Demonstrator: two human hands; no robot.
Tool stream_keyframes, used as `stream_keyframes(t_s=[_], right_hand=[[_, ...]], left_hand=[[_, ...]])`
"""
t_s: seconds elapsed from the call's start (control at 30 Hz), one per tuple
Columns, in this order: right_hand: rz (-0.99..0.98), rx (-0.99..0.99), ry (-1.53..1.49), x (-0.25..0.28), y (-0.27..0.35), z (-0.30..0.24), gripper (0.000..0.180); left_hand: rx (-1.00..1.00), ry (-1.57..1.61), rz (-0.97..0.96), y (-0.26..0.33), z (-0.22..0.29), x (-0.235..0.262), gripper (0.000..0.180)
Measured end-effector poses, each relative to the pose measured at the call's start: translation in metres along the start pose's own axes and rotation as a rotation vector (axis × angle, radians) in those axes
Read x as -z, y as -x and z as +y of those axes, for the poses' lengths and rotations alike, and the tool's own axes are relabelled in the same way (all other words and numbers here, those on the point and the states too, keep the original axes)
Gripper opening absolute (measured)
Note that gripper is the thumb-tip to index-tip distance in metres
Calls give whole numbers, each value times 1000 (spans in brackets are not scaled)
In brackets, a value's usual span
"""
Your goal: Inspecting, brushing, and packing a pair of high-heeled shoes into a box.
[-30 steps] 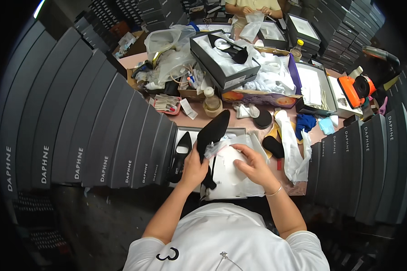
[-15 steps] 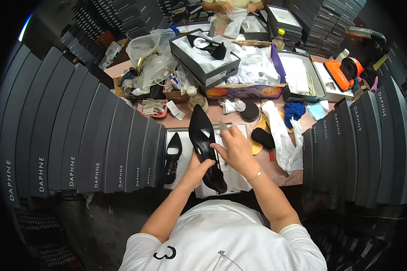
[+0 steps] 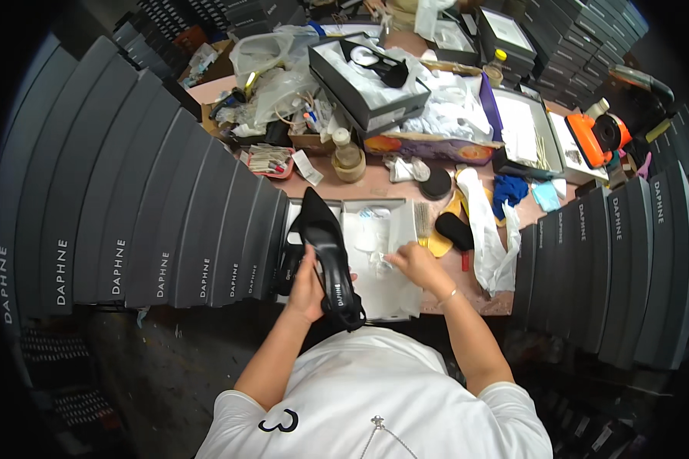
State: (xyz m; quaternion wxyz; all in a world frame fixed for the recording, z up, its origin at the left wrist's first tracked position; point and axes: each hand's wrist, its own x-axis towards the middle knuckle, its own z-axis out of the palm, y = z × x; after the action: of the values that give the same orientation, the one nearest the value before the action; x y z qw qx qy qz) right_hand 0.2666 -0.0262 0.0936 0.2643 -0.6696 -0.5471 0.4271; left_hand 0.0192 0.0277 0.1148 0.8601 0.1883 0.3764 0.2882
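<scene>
Head camera: at the centre of the frame the left hand (image 3: 306,294) is wrapped round a black shoe (image 3: 321,222), thumb along its left side and fingertips showing past its right. The shoe is held up with its toe toward the top of the frame and its inside facing up, probably so that the insole and straps stay in sight while one hand takes its weight. A second shoe (image 3: 290,264) lies just left of it, partly covered, in the left part of an open shoebox (image 3: 377,294).

Right of centre, the right hand (image 3: 422,269) has its fingers drawn nearly together at a small clear packet (image 3: 380,265) over the box's right part; whether they grip it cannot be told. Keeping the shoe to the left seems to leave that part free to reach.

Just right of the box lie a black pad (image 3: 453,231), a yellow cloth (image 3: 439,244) and a long white cloth (image 3: 486,241), likely kept there for easy reach. Closed grey boxes line the left (image 3: 138,222) and right of the frame, perhaps stood on edge to save table room. A bottle (image 3: 349,162) stands upright above the box, apart from both hands.
</scene>
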Motion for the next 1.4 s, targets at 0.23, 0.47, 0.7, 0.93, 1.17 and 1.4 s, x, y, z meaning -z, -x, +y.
stream_keyframes(t_s=[0.23,0.47,0.7,0.93,1.17,1.4], right_hand=[[-160,69,-903,18,13,-16,45],[176,318,148,-29,39,-66,35],[43,656,96,-53,62,-41,36],[195,499,239,-80,4,-52,19],[266,531,268,-87,-17,-39,18],[178,192,-10,-47,-20,-17,24]], left_hand=[[121,80,-46,15,-27,-6,83],[0,-77,127,18,-52,-41,77],[-50,-77,101,26,-57,-19,88],[55,-49,120,27,-57,-36,84],[102,1,70,27,-49,-19,82],[45,148,236,8,-26,8,80]])
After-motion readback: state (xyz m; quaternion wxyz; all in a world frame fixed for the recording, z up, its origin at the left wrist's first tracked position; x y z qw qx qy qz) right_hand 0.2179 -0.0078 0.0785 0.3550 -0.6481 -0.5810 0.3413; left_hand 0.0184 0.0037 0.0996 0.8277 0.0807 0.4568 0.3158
